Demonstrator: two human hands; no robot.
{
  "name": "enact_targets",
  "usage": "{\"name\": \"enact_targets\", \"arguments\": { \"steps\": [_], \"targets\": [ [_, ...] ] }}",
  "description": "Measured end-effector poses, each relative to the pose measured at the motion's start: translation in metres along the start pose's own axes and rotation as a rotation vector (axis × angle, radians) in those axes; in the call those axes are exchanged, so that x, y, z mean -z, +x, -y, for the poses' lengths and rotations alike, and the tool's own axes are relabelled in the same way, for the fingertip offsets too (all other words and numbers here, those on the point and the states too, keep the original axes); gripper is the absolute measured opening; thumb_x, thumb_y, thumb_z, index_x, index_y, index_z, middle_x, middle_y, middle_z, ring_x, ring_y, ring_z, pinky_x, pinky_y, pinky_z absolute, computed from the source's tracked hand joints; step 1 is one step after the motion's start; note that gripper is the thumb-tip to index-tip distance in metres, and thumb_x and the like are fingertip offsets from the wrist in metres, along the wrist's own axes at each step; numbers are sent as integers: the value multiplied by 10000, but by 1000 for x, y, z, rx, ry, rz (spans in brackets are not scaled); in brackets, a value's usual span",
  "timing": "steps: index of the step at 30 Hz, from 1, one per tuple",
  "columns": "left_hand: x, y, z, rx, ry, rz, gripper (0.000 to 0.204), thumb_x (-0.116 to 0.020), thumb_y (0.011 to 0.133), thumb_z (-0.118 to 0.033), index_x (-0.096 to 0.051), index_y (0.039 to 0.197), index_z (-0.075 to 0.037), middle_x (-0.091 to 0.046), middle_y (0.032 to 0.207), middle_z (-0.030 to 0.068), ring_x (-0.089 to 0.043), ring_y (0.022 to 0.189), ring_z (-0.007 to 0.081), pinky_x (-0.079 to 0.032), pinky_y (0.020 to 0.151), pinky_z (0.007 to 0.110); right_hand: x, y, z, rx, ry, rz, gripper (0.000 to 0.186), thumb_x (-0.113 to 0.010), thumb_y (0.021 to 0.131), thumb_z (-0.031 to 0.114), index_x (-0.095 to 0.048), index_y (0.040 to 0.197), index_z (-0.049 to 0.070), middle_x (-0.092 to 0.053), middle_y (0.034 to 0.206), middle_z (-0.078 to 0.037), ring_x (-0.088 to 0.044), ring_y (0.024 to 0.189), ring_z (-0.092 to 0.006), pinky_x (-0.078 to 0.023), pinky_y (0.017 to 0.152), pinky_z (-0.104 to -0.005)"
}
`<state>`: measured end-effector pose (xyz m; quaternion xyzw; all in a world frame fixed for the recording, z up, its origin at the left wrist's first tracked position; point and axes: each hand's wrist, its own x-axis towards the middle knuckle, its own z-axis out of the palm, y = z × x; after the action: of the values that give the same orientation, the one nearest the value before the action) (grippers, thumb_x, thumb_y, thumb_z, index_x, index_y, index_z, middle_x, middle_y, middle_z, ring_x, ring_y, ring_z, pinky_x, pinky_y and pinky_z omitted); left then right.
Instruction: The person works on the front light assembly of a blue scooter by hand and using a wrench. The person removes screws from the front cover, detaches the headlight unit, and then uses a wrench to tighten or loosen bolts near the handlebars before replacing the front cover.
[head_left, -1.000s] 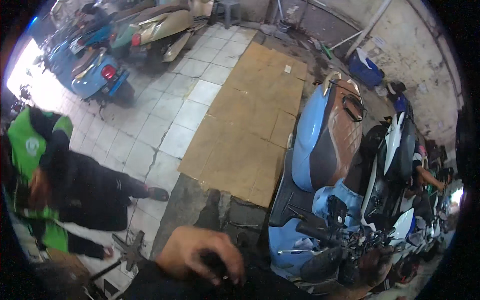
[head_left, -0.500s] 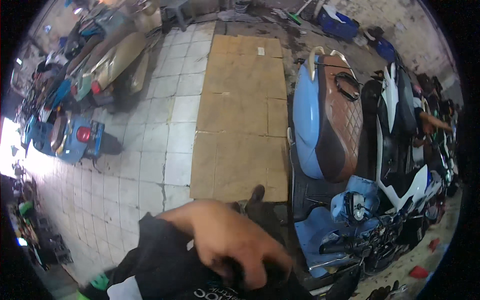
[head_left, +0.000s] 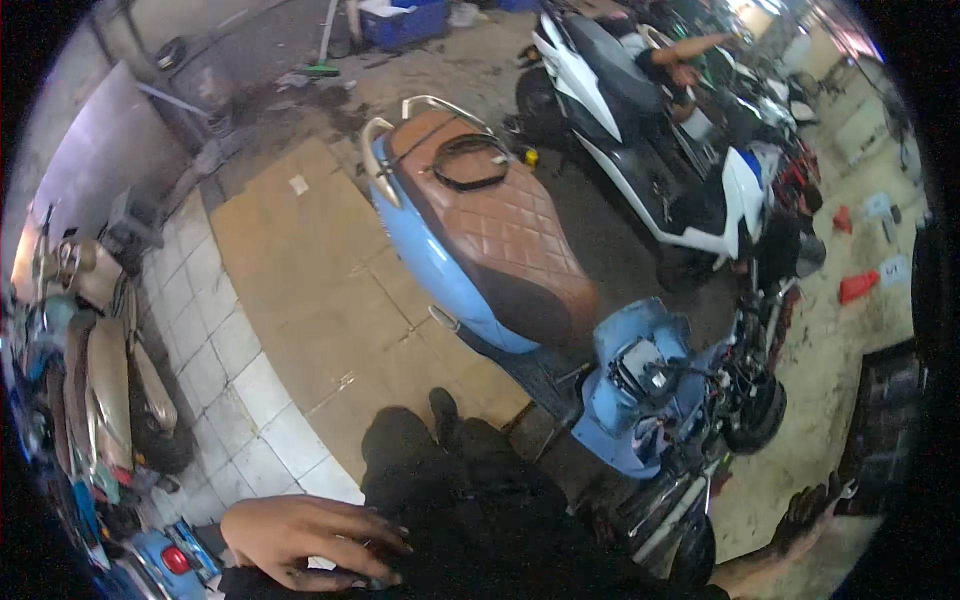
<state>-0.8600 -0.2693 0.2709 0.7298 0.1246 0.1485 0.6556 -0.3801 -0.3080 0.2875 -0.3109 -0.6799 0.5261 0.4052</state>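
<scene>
Low in front of my dark clothing is my left hand [head_left: 310, 540], back turned up. Its fingers are loosely bent and apart, and I see nothing held in them. Out at the lower right, my right hand [head_left: 805, 510] looks dark and is closed around a silver wrench [head_left: 849, 489], whose end sticks out past the fingers. Between my hands and ahead stands a light blue scooter [head_left: 420, 250] with a brown quilted seat [head_left: 490, 220]. A black cable loop [head_left: 470, 163] lies on that seat. The scooter's front section [head_left: 640, 375] is opened up, its inner parts showing.
Flattened cardboard [head_left: 300, 260] covers the floor left of the blue scooter. A white-and-black scooter [head_left: 640, 180] stands beyond it, with another person's arm [head_left: 700, 47] near it. More motorbikes [head_left: 100, 390] crowd the left. A red object [head_left: 857, 288] lies on the floor at right.
The view has turned to the right. My left hand has moved from across my chest to the lower left. My right hand with the wrench now shows more fully.
</scene>
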Motion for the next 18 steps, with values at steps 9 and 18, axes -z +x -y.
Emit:
{"name": "enact_targets", "arguments": {
  "steps": [9,18],
  "targets": [
    [139,53,109,-319,-702,379,485,-672,880,-275,-551,1258,3,-558,1283,227,-470,1263,416,-309,1066,563,-71,64,-9,-58,-138,-130,295,-650,897,279,-631,1126,94,-665,856,-70,-636,640,-207,-520,535,-309],
    [268,89,146,-64,-498,806,545,-766,797,-251,-550,1209,34,-573,1250,220,-517,1213,369,-402,1007,493,-176,230,-19,-19,-476,-15,342,-665,842,277,-650,1130,92,-649,881,-103,-639,742,-258,-518,605,-354]
  ]
}}
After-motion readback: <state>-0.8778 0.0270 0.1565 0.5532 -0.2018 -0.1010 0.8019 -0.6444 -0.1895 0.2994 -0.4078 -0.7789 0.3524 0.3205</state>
